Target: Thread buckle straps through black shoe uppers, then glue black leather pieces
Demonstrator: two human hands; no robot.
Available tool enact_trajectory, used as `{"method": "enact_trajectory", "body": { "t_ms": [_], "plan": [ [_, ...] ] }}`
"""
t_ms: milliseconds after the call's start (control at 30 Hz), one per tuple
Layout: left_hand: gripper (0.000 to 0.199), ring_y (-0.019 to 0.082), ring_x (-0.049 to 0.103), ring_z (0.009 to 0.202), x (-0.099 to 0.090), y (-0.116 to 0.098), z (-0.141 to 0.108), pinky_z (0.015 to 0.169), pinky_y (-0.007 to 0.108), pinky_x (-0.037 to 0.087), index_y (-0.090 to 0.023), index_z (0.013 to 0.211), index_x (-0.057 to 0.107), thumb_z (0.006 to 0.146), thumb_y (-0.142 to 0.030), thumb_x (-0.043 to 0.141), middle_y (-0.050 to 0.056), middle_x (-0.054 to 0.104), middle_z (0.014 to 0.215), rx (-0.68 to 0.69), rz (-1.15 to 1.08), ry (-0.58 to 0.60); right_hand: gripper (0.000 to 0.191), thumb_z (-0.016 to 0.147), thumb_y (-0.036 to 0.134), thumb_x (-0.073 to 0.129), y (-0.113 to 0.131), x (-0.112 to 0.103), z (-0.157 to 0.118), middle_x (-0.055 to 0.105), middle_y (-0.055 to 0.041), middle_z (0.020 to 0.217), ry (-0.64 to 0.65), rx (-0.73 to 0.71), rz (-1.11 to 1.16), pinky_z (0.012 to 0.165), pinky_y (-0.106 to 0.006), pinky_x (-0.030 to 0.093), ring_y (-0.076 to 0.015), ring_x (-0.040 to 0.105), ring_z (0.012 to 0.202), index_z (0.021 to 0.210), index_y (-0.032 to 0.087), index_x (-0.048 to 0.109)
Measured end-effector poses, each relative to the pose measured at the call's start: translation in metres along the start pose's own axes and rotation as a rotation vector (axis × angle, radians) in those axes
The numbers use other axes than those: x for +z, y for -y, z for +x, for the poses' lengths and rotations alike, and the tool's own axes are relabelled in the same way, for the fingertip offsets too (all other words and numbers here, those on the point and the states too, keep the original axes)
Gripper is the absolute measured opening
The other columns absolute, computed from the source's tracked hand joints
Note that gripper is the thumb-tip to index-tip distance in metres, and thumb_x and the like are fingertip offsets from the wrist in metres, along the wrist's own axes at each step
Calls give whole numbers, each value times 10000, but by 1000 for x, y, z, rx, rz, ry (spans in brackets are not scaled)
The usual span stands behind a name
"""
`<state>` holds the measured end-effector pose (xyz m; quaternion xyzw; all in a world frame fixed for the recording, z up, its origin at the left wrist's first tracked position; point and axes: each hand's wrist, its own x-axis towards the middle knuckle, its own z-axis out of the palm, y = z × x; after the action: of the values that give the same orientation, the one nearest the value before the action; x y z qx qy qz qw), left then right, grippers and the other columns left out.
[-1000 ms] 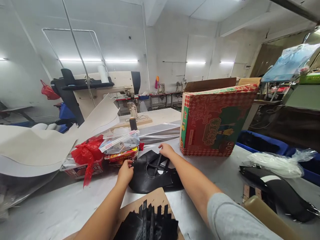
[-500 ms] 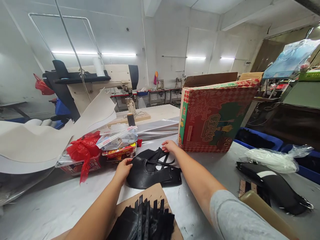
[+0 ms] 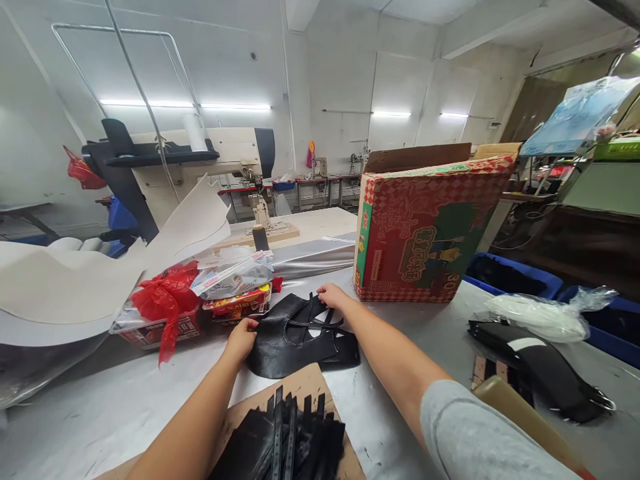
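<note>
The black leather piece (image 3: 273, 352) lies on the worktop (image 3: 150, 400), its curved seam (image 3: 287, 333) sewn but its straps (image 3: 313, 325) looking loose. The left hand (image 3: 243, 340) pinches its left edge; I cannot tell if the right hand (image 3: 334, 297), on the far side, grips. A pile of black strappy pieces (image 3: 285, 440) lies near.

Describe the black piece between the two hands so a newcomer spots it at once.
Find the big red-and-green carton standing on the silver table. To its left, closer to the viewer, the black piece lies between the left hand and the right hand. Unlike the black pile on the nearer brown board, it has a curved, stitched edge and crossing straps.
</note>
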<state>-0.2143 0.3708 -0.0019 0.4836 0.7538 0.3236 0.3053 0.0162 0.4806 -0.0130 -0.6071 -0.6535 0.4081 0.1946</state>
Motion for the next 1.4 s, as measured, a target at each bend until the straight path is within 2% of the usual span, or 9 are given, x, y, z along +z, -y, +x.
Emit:
{"method": "enact_trajectory", "body": {
  "t_ms": [133, 233, 333, 467, 700, 933, 1067, 1233, 1400],
  "plan": [
    [101, 112, 561, 640, 0, 4, -2, 646, 267, 464, -134, 729, 536, 825, -104, 543, -34, 567, 682, 28, -71, -4, 255, 896, 306, 542, 1, 4, 2, 556, -76, 1146, 10, -20, -142, 810, -395, 500, -207, 573, 970, 1115, 176, 555],
    [166, 114, 545, 591, 0, 6, -3, 584, 226, 421, -171, 665, 491, 728, -17, 491, -53, 539, 609, 46, -127, -7, 248, 896, 304, 542, 0, -1, 2, 560, -75, 1136, 43, -45, -227, 808, -394, 501, -204, 575, 962, 1106, 172, 558],
    [167, 126, 532, 540, -1, 8, -4, 518, 209, 382, -204, 635, 459, 623, -37, 463, -64, 527, 561, 59, -184, 2, 243, 895, 304, 544, 2, -4, 3, 570, -73, 1116, 80, -58, -284, 798, -391, 506, -199, 582, 942, 1093, 165, 563],
    [156, 124, 516, 525, 0, 9, -5, 507, 205, 376, -206, 642, 458, 558, -76, 471, -65, 528, 570, 77, -246, 15, 245, 892, 301, 550, 5, -5, 9, 568, -74, 1119, 95, -44, -301, 806, -398, 502, -203, 578, 953, 1094, 163, 563],
    [128, 131, 502, 527, 0, 11, -4, 516, 218, 376, -209, 633, 463, 548, -116, 450, -59, 519, 559, 102, -266, 17, 256, 899, 304, 538, 0, -3, 14, 563, -78, 1127, 97, 34, -130, 791, -390, 510, -197, 582, 938, 1114, 166, 552],
    [124, 128, 508, 542, 1, 18, 0, 538, 220, 382, -205, 643, 483, 537, -140, 486, -62, 540, 575, 145, -317, 8, 282, 899, 314, 540, -3, -19, 12, 574, -76, 1087, 95, 80, 43, 743, -372, 525, -189, 596, 890, 1126, 147, 538],
    [130, 120, 482, 521, 3, 23, 3, 525, 216, 366, -207, 648, 479, 532, -151, 500, -66, 530, 572, 154, -362, 11, 275, 899, 312, 539, -3, -19, 11, 575, -75, 1083, 63, 64, 23, 742, -369, 525, -187, 596, 887, 1120, 147, 541],
    [128, 127, 464, 526, 4, 24, 2, 515, 220, 343, -210, 650, 477, 526, -181, 484, -56, 518, 573, 157, -394, 31, 261, 901, 310, 536, 1, -8, 10, 579, -73, 1076, 32, 23, -65, 741, -364, 525, -182, 597, 879, 1107, 151, 549],
    [145, 124, 466, 559, 2, 22, 0, 557, 223, 348, -203, 654, 487, 514, -170, 492, -53, 527, 609, 141, -412, 39, 274, 896, 305, 542, -2, -1, -2, 562, -79, 1124, 14, -89, -164, 788, -397, 510, -202, 582, 940, 1128, 158, 541]
  ]
}}
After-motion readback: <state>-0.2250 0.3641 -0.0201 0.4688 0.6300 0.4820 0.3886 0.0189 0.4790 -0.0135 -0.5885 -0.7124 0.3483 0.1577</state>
